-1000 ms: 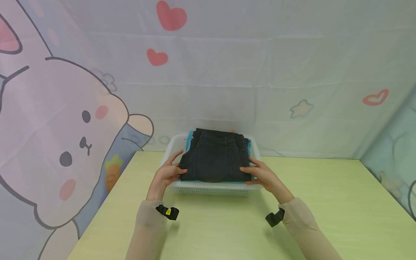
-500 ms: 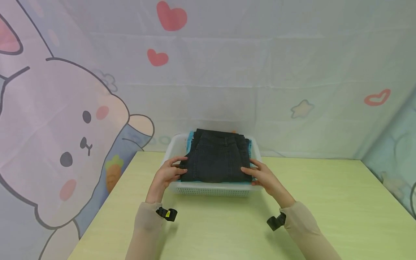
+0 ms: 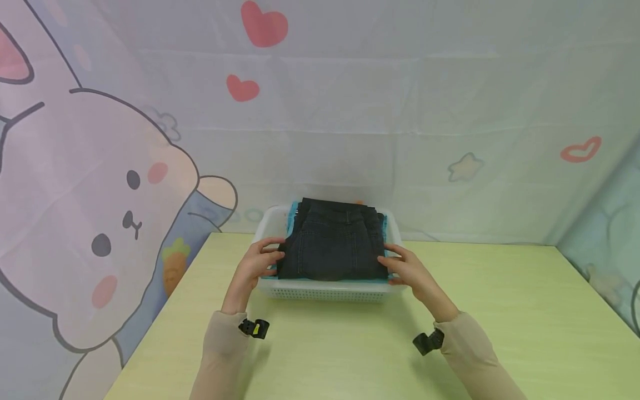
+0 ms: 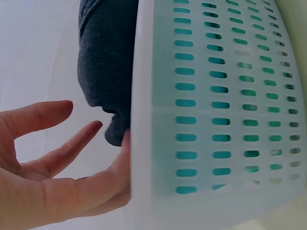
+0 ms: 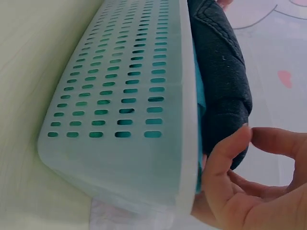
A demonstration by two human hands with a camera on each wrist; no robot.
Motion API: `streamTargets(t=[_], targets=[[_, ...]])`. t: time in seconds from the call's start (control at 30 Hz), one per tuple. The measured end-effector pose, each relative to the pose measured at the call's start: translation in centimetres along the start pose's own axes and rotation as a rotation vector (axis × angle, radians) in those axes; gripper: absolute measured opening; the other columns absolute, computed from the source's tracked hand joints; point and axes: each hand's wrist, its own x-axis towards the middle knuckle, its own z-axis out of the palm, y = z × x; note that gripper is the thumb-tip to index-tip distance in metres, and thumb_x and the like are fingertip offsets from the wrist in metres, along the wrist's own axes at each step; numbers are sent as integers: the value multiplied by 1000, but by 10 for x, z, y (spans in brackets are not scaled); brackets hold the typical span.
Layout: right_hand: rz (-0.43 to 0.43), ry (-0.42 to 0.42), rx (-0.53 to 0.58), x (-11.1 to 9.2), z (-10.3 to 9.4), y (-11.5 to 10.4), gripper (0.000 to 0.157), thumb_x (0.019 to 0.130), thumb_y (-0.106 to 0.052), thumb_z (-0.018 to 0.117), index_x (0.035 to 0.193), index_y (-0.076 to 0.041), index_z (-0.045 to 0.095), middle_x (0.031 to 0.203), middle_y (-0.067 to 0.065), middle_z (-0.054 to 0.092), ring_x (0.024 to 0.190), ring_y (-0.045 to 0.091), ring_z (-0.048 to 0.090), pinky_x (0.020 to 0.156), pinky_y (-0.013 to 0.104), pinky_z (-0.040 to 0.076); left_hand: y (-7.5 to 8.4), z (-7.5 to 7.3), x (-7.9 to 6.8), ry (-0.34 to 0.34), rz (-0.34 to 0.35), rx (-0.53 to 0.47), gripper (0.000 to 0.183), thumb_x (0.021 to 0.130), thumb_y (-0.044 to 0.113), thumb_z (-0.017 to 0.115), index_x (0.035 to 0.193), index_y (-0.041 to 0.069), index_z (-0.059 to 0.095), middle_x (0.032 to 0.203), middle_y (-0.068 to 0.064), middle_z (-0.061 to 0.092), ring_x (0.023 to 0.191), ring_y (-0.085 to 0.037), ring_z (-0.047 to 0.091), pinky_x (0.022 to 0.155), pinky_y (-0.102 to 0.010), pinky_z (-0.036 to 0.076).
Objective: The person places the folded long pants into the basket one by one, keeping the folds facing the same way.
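Folded dark jeans (image 3: 327,244) lie on top of a stack in a white plastic basket (image 3: 325,291). Turquoise cloth (image 3: 291,219) shows beneath them at the sides. My left hand (image 3: 256,264) is at their left edge, fingers spread. In the left wrist view its thumb and one finger stand apart from the jeans (image 4: 108,57), while other fingers reach over the basket rim (image 4: 143,120). At the right edge is my right hand (image 3: 407,269), its fingers loosely bent beside the jeans (image 5: 225,81). Some of its fingers dip inside the rim.
The basket stands on a pale yellow-green table (image 3: 330,344), near its back edge. Behind hangs a cloth backdrop (image 3: 340,111) printed with a rabbit and hearts. A dark cable (image 3: 635,308) shows at the far right.
Both hands have eased outward from the jeans' edges, the left one to the left and the right one to the right. The thumbs have slid off the top. The jeans and basket stay put.
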Motion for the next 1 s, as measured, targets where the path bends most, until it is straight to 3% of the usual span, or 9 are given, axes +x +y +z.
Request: streamTargets(t=[0.27, 0.47, 0.67, 0.87, 1.0], targets=[[-63, 61, -71, -9, -3, -16, 53, 94, -27, 43, 140, -5, 27, 132, 28, 40, 112, 38, 47, 85, 42, 48, 12, 6, -3, 32, 41, 51, 38, 93, 14, 43, 131, 10, 43, 140, -20, 33, 125, -38, 35, 96, -56, 36], [-176, 140, -165, -10, -3, -19, 56, 91, -41, 45, 135, -7, 37, 130, 24, 43, 114, 39, 45, 86, 46, 45, 18, 10, -4, 36, 105, 116, 38, 94, 16, 42, 131, 7, 42, 139, -19, 33, 125, -39, 35, 95, -54, 37], [-276, 253, -297, -7, 5, -27, 53, 90, -41, 47, 130, -7, 44, 132, 20, 44, 115, 39, 44, 90, 51, 41, 22, 22, -3, 72, 239, 260, 38, 94, 16, 42, 131, 6, 43, 141, -18, 32, 129, -38, 29, 102, -51, 31], [-491, 350, -468, 0, 20, -31, 43, 90, -24, 52, 125, 1, 49, 135, 23, 40, 124, 41, 35, 99, 58, 30, 19, 36, 0, 159, 447, 470, 40, 94, 15, 44, 131, 0, 42, 137, -22, 38, 128, -37, 32, 106, -50, 26], [-576, 382, -576, 5, 28, -28, 44, 88, -25, 54, 125, -1, 49, 139, 22, 34, 128, 41, 29, 92, 66, 30, 17, 44, 0, 162, 494, 556, 45, 96, 21, 40, 137, 5, 34, 145, -17, 27, 134, -43, 14, 102, -65, 14]])
